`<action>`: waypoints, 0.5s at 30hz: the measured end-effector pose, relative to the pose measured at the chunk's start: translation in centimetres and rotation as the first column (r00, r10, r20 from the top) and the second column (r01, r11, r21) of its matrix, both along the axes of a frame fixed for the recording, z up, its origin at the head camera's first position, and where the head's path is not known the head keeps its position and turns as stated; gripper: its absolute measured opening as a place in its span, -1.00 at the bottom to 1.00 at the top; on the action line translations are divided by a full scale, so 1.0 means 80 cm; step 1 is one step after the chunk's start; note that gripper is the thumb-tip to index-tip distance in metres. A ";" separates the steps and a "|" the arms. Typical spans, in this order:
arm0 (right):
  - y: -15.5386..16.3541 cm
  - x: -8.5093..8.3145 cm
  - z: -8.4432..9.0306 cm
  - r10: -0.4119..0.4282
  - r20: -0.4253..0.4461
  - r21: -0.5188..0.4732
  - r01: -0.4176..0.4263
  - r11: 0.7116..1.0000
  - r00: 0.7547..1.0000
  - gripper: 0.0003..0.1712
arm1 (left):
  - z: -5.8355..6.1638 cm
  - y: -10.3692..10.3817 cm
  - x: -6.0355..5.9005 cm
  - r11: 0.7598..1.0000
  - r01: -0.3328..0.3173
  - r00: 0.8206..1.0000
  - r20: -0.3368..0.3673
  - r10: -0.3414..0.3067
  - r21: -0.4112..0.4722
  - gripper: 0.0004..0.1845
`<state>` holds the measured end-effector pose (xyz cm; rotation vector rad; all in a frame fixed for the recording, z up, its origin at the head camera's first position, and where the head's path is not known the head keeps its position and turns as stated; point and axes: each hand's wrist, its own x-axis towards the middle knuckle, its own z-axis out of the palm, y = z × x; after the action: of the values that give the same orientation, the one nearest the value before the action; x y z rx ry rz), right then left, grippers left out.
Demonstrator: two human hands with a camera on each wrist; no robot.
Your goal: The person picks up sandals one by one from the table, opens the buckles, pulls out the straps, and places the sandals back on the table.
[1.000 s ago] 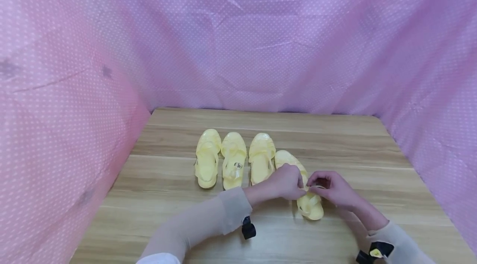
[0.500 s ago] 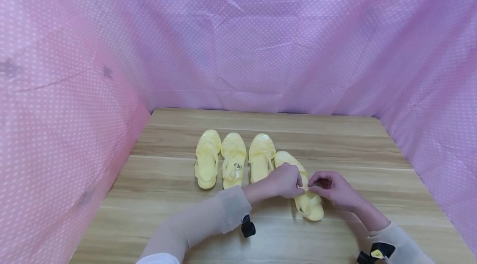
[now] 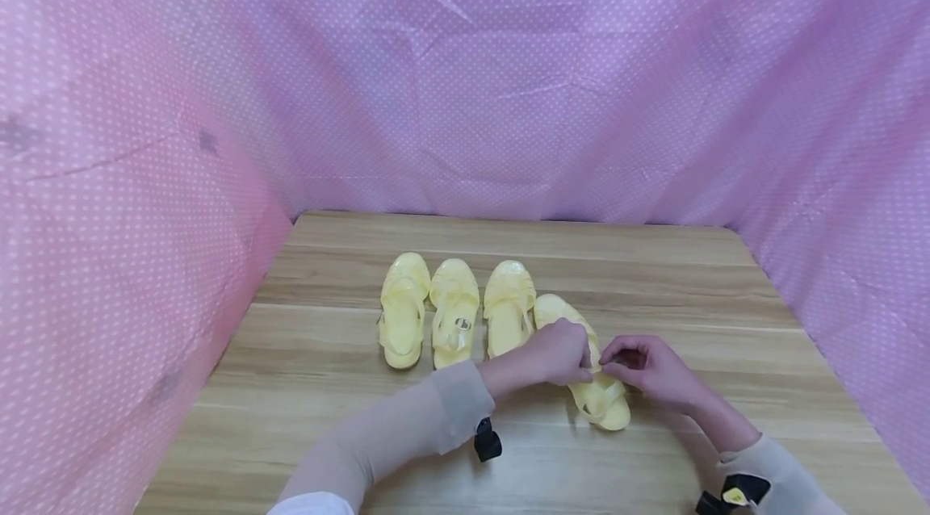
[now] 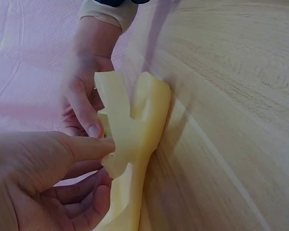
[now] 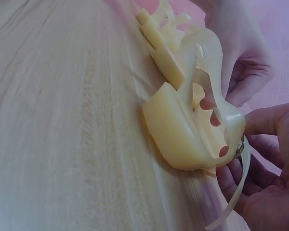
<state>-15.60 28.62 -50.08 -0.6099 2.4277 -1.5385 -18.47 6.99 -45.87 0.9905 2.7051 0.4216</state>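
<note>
Both hands work on the rightmost yellow sandal [image 3: 596,390], lying on the wooden table [image 3: 654,273] at the right end of a row with three other yellow sandals [image 3: 454,313], just beside the nearest one. Left hand [image 3: 558,353] pinches the sandal's side at mid-length, fingers curled on it. Right hand [image 3: 650,370] has curled fingers on the loose ankle strap [image 5: 236,192] by the buckle [image 5: 240,147], near the heel.

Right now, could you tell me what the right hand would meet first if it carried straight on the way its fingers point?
Probably the left hand: the right hand points toward it across the yellow sandal that both hold, fingertips almost touching, though depth is unclear.
</note>
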 end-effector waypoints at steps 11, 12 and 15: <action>0.002 -0.003 -0.006 -0.006 0.013 -0.018 0.006 1.000 1.000 -0.90 | -0.001 0.006 -0.005 0.998 0.040 0.999 0.003 -0.040 0.043 -0.72; 0.002 -0.003 -0.007 -0.005 0.014 -0.018 0.005 1.000 1.000 -0.90 | 0.000 0.006 -0.005 0.998 0.044 0.999 0.004 -0.045 0.037 -0.69; 0.001 -0.003 -0.006 -0.002 0.007 -0.013 0.002 1.000 1.000 -0.92 | 0.001 0.004 -0.006 0.998 0.054 0.998 0.011 -0.054 0.010 -0.59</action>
<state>-15.86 28.74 -50.59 -0.6034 2.4164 -1.5554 -18.94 7.32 -45.79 1.0578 2.6619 0.4298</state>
